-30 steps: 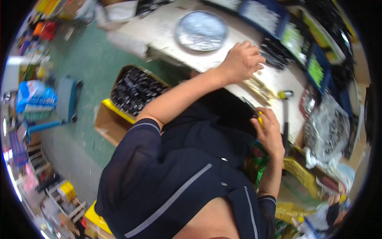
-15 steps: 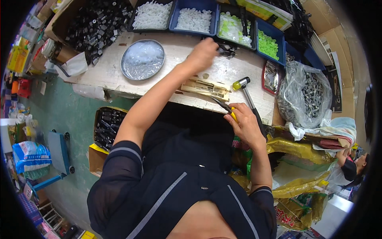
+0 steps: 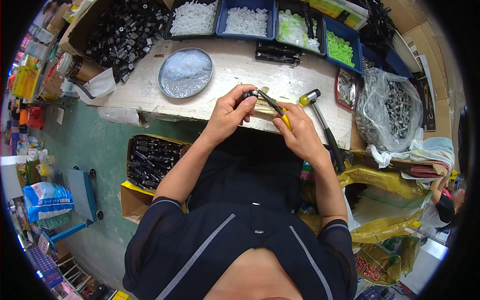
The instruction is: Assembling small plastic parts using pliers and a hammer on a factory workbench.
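Note:
My left hand [image 3: 231, 113] is closed on a small black part [image 3: 249, 93], mostly covered by its fingers. In my right hand [image 3: 301, 131] are pliers with yellow handles [image 3: 286, 120]; their dark jaws point at the black part, and I cannot tell whether they touch it. Beneath both hands, at the bench's near edge, a pale wooden block [image 3: 266, 113] is partly hidden. A hammer [image 3: 322, 122] with a yellow-and-black head lies just right of my right hand. Several long black pieces [image 3: 278, 54] rest side by side farther back.
Along the back stand bins of small parts: white [image 3: 194, 19], white in blue [image 3: 246, 22], mixed green [image 3: 299, 31] and green [image 3: 341, 49]. A round dish [image 3: 185, 73] sits left, near a heap of black parts [image 3: 127, 37]. A clear bag of metal parts [image 3: 387, 111] stands right.
My left hand has come back from the black pieces at the rear to the near edge, holding a small black part. My right hand has raised the pliers toward it.

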